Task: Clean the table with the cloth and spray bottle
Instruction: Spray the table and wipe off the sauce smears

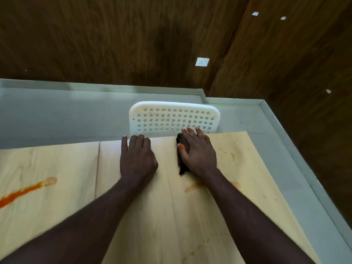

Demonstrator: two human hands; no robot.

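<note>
Dark cloth (183, 157) bunched under the right hand (198, 152), flat against the table (152, 216), close to the far edge. Only a narrow strip of it in sight, along the thumb side of the palm and down toward the wrist. Right hand spread wide, palm down, 4 fingers straight, tips reaching over the far edge; pressing on the cloth, not wrapped round it. Orange smudges on the thumb and on the little-finger side.

Left hand (138, 157) just beside it, apart from the cloth, palm down on the bare wood. Little finger straight; the other fingertips out of sight at the far edge, so any curl there impossible to judge. Nothing held.

Nearer than the right wrist, a faint orange smear (192, 186). To the right of the right hand, pale orange specks (229, 154). Well to the left of the left hand, beyond a seam (98, 168) between 2 boards, a bold orange streak (26, 190) slanting toward the near left.

Beyond both hands, a white chair back (174, 119) with rows of round holes and a few orange spots, tucked against the far edge. Past that, grey floor (57, 115), then a dark wood wall (114, 35) with 1 white socket (202, 61).
</note>
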